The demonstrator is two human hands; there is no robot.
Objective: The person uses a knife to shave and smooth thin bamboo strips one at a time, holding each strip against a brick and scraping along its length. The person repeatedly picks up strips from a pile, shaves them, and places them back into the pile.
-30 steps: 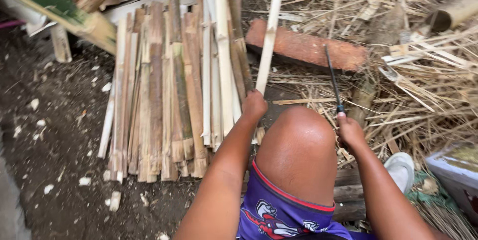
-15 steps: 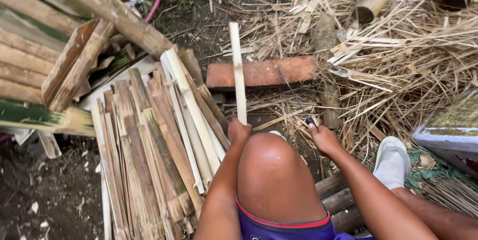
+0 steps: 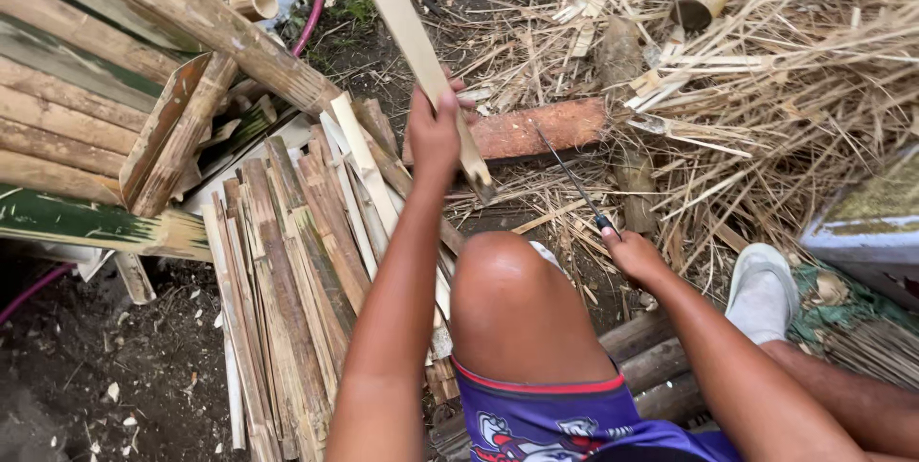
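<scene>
Left hand (image 3: 433, 132) grips a pale bamboo slat (image 3: 414, 41) raised above the raised knee (image 3: 512, 299); right hand (image 3: 634, 253) closes on what looks like a thin-bladed knife (image 3: 572, 178). Best kept steady, blade angled away.

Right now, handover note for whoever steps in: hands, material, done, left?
Left hand grips a pale bamboo slat, lifted and angled over the brick.
Right hand holds a thin dark knife, blade pointing toward the brick.
Pile of split slats lies on the ground, left of the raised knee.
Shavings cover the ground to the right.
Done: many slats stacked. Left: the held slat is not on the pile.
</scene>
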